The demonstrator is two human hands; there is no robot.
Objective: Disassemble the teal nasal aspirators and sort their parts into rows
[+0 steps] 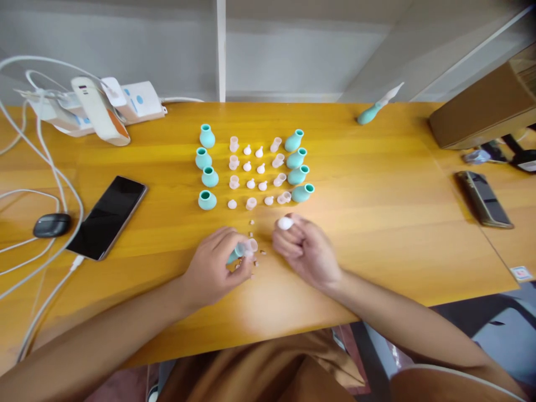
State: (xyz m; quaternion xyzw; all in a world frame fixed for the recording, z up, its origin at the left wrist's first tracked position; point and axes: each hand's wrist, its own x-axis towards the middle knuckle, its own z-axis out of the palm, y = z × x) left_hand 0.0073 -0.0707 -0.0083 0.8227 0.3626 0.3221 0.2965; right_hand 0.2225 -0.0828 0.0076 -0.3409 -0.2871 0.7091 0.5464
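Observation:
My left hand (215, 265) is closed on a small clear plastic cup (251, 245), its opening tilted to the right. A teal rubber bulb (234, 254) shows behind the fingers; whether it is held too I cannot tell. Between the curled fingers of my right hand (307, 248) is a small white rounded piece (285, 223). Tiny pale bits (257, 263) lie on the table between and under my hands. Ahead stand two columns of open-necked teal bulbs (209, 177), with clear cups (234, 182) and small white knobbed pieces (250, 183) in rows between them.
A teal bulb with a white pointed tip (379, 106) lies at the back right, near a cardboard box (481, 106). At left are a cabled phone (108, 218), a black case (52, 225) and white power adapters (138, 101). Another phone (483, 199) lies right.

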